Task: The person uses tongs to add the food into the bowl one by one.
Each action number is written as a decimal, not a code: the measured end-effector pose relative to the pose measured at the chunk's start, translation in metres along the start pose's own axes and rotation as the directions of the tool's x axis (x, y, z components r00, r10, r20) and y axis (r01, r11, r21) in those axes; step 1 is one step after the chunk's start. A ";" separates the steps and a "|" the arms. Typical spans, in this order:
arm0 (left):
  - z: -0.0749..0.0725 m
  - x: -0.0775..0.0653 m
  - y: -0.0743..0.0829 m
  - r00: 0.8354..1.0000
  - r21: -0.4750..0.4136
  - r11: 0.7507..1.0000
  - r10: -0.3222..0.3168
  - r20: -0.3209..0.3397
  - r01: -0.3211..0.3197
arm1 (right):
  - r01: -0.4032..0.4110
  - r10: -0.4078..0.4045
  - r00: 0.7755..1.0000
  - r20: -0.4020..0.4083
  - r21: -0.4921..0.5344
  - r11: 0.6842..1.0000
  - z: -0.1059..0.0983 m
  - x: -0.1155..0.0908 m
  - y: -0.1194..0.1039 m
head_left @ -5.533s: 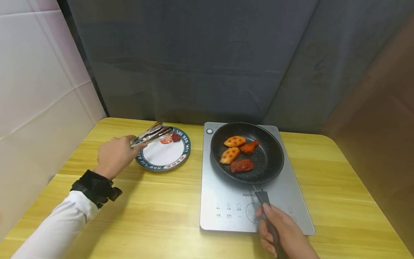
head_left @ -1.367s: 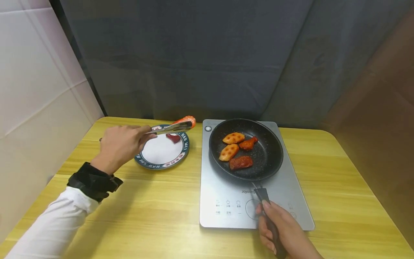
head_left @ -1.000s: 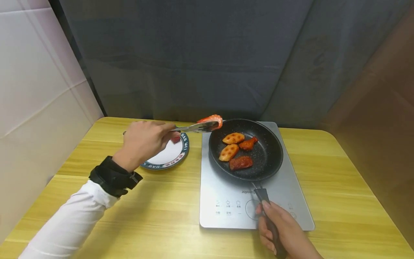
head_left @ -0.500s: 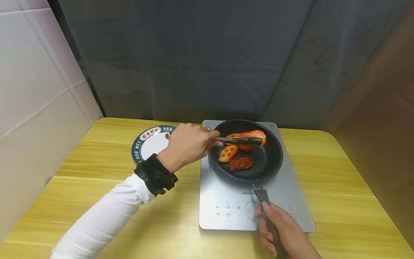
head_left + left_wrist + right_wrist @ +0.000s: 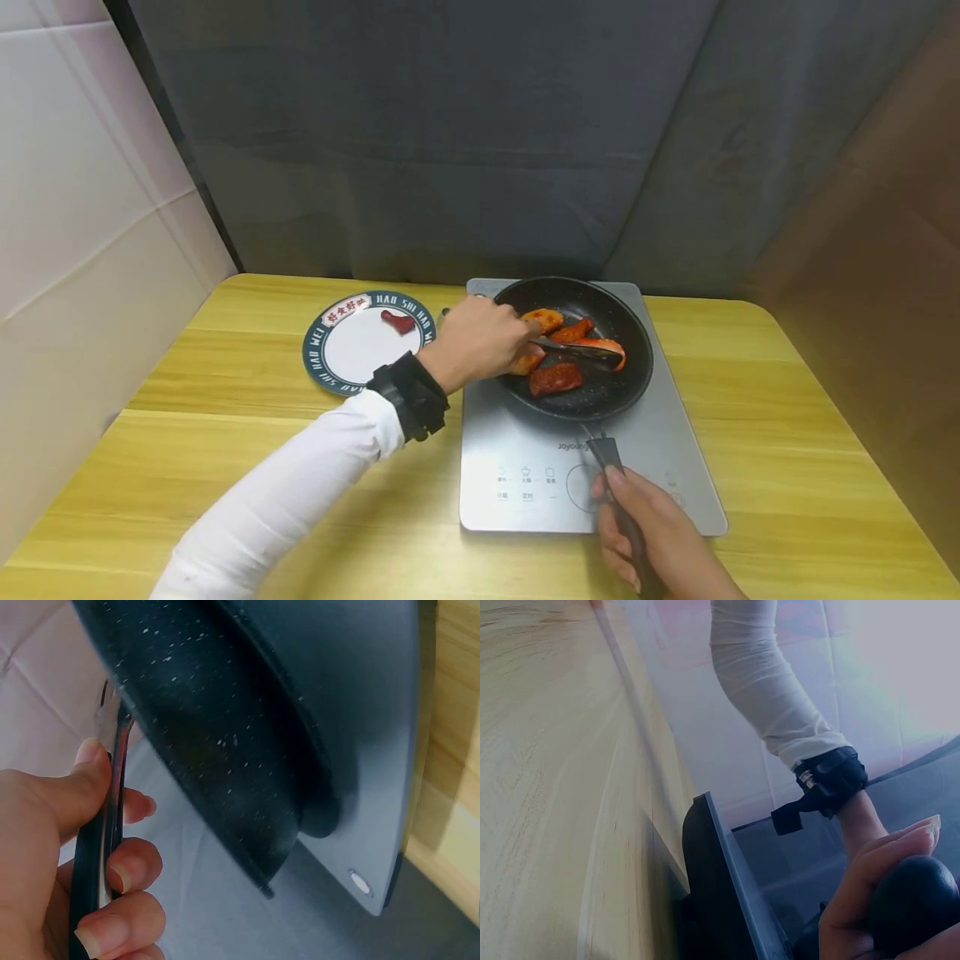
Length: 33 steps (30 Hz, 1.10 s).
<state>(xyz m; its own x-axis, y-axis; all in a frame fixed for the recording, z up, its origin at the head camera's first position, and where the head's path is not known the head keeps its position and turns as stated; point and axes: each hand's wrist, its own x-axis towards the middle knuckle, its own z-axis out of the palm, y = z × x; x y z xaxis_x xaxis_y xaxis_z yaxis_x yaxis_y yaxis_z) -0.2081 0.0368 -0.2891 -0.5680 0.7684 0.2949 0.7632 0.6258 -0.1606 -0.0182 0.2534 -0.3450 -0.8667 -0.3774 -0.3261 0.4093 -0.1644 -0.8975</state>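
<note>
In the head view my left hand (image 5: 486,337) holds metal tongs (image 5: 573,350) over the black frying pan (image 5: 633,321). At the tongs' tips is an orange-red shrimp (image 5: 618,357), low inside the pan. Also in the pan lie two spotted orange wing pieces (image 5: 545,319), a small red drumstick (image 5: 576,330) and a browned chunk of meat (image 5: 555,379). My right hand (image 5: 652,521) grips the pan's handle (image 5: 604,454). The left wrist view shows thumb and fingers curled round the tongs (image 5: 112,802) outside the pan's rim. Their tips are hidden there.
The pan sits on a silver induction cooker (image 5: 517,433). To its left, a white plate with a dark green rim (image 5: 318,354) bears a dark red drumstick (image 5: 398,322). A wooden table (image 5: 780,450) lies beneath, with grey cloth (image 5: 420,167) hanging behind.
My left hand has picked the shrimp off the plate with the tongs, carried it right and lowered it into the pan. My right hand keeps its grip on the handle.
</note>
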 end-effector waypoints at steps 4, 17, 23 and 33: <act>0.003 0.002 0.001 0.999 0.009 1.000 0.001 0.035 -0.002 | -0.018 0.018 1.000 -0.016 -0.002 1.000 0.001 0.000 -0.001; 0.004 0.017 0.003 0.997 0.007 0.998 -0.055 0.058 0.055 | 0.017 -0.018 1.000 0.026 0.008 1.000 0.000 0.001 0.000; 0.004 0.019 0.003 0.997 0.007 0.998 -0.056 0.048 0.056 | 0.008 -0.008 1.000 0.014 0.001 1.000 0.001 0.001 0.000; 0.006 0.014 0.006 0.994 -0.026 0.997 -0.072 0.080 0.074 | 0.055 -0.055 0.998 0.033 0.022 0.998 0.000 0.001 0.003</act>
<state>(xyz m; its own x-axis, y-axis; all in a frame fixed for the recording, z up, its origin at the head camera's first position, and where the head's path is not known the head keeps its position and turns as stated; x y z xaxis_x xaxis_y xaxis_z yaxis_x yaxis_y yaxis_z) -0.2131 0.0519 -0.2912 -0.6440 0.7297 0.2297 0.7268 0.6773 -0.1141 -0.0178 0.2526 -0.3477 -0.8782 -0.3976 -0.2659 0.3673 -0.2045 -0.9073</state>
